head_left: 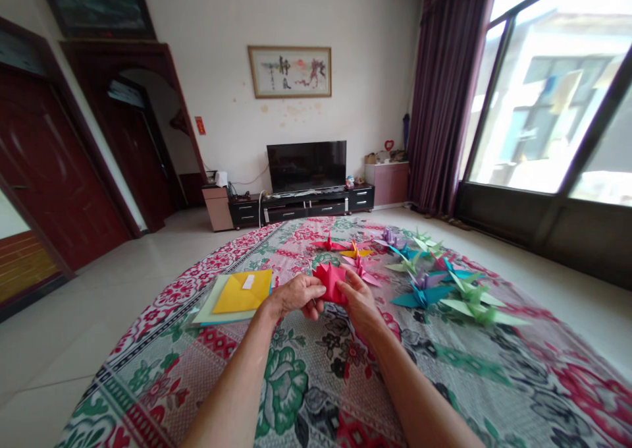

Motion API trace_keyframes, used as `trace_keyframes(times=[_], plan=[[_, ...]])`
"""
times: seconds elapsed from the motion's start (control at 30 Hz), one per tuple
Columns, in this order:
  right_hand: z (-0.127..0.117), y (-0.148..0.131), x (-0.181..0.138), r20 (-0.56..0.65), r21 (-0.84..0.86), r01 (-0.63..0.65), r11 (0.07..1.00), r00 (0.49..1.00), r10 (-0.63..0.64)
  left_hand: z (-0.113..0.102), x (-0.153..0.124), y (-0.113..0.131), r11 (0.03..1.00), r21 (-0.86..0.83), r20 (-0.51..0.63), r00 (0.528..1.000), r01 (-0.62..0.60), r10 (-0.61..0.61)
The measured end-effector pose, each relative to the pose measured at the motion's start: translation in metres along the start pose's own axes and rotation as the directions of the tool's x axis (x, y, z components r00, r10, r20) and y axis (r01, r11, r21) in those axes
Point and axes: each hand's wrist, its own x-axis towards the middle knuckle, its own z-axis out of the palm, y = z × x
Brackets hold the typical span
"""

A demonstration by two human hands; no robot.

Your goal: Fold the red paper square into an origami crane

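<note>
Between my two hands, above the table, is a partly folded piece of red origami paper. My left hand pinches its left edge between thumb and fingers. On the other side, my right hand grips the right edge, thumb on the near face. Just beyond lie a red paper crane, a yellow paper crane and a pink paper crane. To the left of my left hand sits a stack of coloured paper, with a yellow sheet on top.
Several more paper cranes spread to the right, among them a blue crane and a green crane. A flowered cloth covers the round table. Farther off stand a television and a low black cabinet.
</note>
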Motion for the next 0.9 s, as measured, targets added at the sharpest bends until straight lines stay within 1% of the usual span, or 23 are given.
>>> trace_keyframes(times=[0.1,0.2,0.3,0.43,0.53,0.63,0.77,0.83,0.9], plan=[[0.001,-0.001,-0.001,0.014,0.011,0.005,1.000,1.000,-0.005,0.001,0.001,-0.001,1.000,0.025,0.018,1.000,-0.003,0.002],[0.002,-0.002,-0.002,0.012,0.021,0.014,1.000,1.000,-0.014,0.002,0.002,-0.001,0.999,0.042,0.002,1.000,-0.029,0.029],[0.001,-0.001,-0.002,0.035,0.024,0.007,1.000,0.999,-0.008,0.003,0.003,0.000,0.996,0.057,-0.021,0.997,-0.070,0.072],[0.001,-0.001,-0.001,0.056,0.035,-0.001,0.999,0.998,-0.001,0.004,0.005,0.001,0.989,0.090,-0.084,0.989,-0.115,0.123],[0.002,-0.001,-0.001,0.032,0.082,0.001,0.997,0.999,-0.003,0.007,0.007,0.003,0.984,0.111,-0.152,0.976,-0.142,0.158],[0.001,0.000,0.001,-0.019,0.134,-0.013,0.991,1.000,0.015,0.011,0.008,0.006,0.977,0.132,-0.233,0.953,-0.169,0.196],[-0.002,0.003,0.004,-0.080,0.198,-0.039,0.979,0.995,0.056,0.019,0.008,0.010,0.958,0.194,-0.358,0.893,-0.213,0.271],[-0.003,0.003,0.005,-0.083,0.226,-0.050,0.973,0.994,0.071,0.022,0.008,0.011,0.947,0.221,-0.402,0.863,-0.233,0.306],[-0.004,0.003,0.006,-0.059,0.244,-0.057,0.968,0.996,0.074,0.024,0.009,0.012,0.934,0.249,-0.412,0.845,-0.255,0.341]])
